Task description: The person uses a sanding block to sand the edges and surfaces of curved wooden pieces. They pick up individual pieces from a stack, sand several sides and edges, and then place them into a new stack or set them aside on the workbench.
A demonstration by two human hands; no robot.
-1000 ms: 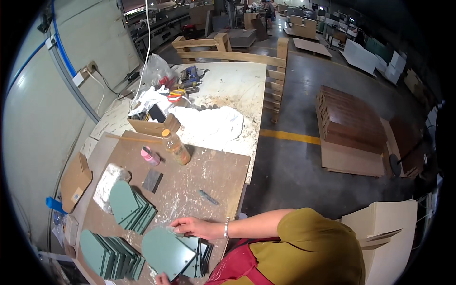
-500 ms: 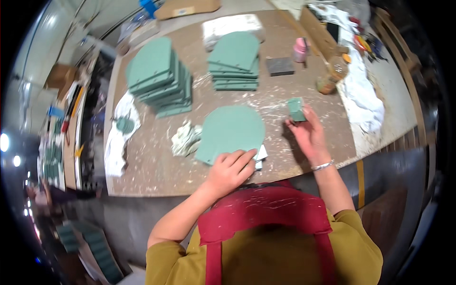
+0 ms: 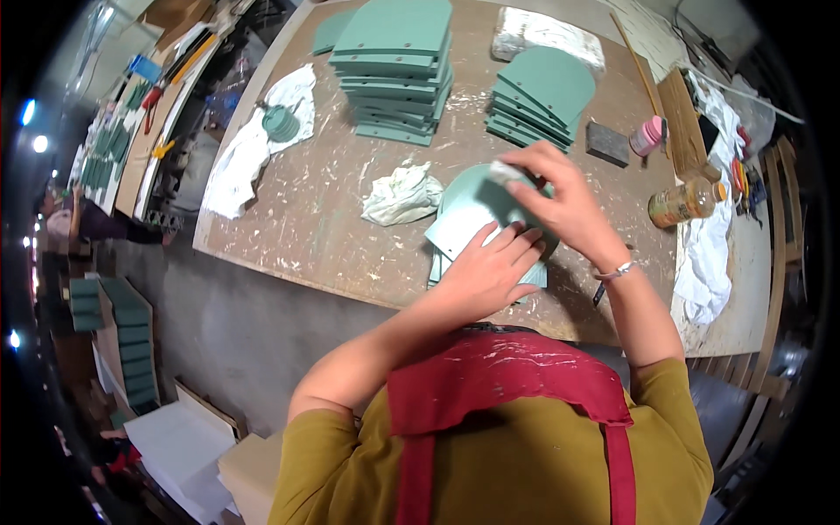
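Head view: right hand (image 3: 564, 197), pad (image 3: 503, 171) now over panel (image 3: 461, 226).

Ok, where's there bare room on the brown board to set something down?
Widest on the brown board: front left, between white cloth and crumpled rag. Smaller: between right hand, grey block and bottle. Crowded: the far side, with the tall green stack and fanned green stack, and the pile under the left hand.

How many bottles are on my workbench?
2: a small pink bottle right of the dark grey rectangular block, and a clear orange-capped bottle beside the rightmost white cloth. Others may be hidden.
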